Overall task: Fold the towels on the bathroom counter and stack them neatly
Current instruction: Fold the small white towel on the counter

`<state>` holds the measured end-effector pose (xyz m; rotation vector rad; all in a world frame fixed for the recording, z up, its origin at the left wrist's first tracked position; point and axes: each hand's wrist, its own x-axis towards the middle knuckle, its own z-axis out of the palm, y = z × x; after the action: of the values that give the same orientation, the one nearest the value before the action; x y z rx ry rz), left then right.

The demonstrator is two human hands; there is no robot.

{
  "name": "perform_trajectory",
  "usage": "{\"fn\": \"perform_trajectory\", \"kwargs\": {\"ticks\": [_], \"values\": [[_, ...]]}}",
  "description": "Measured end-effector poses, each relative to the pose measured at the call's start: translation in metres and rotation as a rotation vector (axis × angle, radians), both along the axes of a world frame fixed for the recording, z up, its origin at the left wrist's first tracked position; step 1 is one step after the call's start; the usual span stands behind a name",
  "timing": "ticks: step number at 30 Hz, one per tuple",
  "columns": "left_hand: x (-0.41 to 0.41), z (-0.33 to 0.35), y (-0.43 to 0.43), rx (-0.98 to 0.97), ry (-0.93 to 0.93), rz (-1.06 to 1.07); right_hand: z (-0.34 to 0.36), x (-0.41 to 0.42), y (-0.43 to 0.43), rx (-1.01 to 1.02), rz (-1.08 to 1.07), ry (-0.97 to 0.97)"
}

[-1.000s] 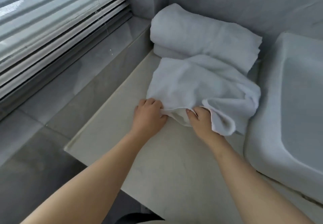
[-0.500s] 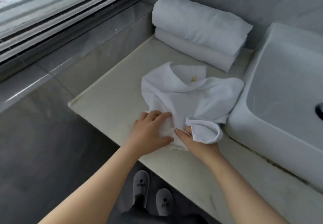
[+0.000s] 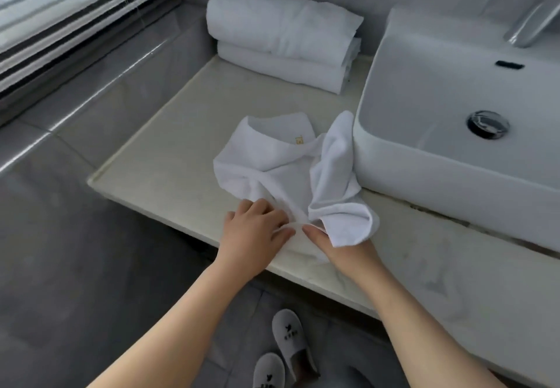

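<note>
The crumpled towel (image 3: pixel 272 163) on the worktop (image 3: pixel 169 151) is pinched at its near edge by the left hand (image 3: pixel 254 233) and gripped by the right hand (image 3: pixel 345 251).

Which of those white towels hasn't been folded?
The rumpled towel at the counter's front edge, gripped by the left hand and right hand. The other two lie folded in a stack at the back.
</note>
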<state>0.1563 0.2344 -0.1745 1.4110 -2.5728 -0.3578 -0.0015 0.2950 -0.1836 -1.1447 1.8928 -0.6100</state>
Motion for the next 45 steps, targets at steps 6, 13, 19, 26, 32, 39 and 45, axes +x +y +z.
{"fn": "perform_trajectory", "kwargs": {"ticks": [6,13,19,26,32,39,45], "values": [[-0.001,0.023,0.025,-0.08,0.089,-0.038,0.027,0.016,0.034,-0.347,-0.23,-0.161],[-0.031,0.05,0.07,0.53,0.506,-0.045,0.041,0.0,0.09,-0.58,-0.513,-0.122],[-0.08,0.056,0.101,1.426,1.054,0.168,0.039,-0.033,0.14,-0.645,-0.729,-0.507],[-0.193,0.055,0.146,1.665,0.971,0.329,0.041,-0.109,0.203,-0.388,-0.652,-0.786],[-0.29,0.048,0.213,1.642,0.806,0.106,0.047,-0.199,0.273,-0.259,-0.676,-0.632],[-0.361,0.048,0.261,1.437,0.699,-0.185,0.045,-0.261,0.328,-0.327,-0.872,-0.58],[-0.407,0.05,0.276,1.305,0.536,-0.321,0.046,-0.304,0.362,-0.435,-1.08,-0.527]]}}
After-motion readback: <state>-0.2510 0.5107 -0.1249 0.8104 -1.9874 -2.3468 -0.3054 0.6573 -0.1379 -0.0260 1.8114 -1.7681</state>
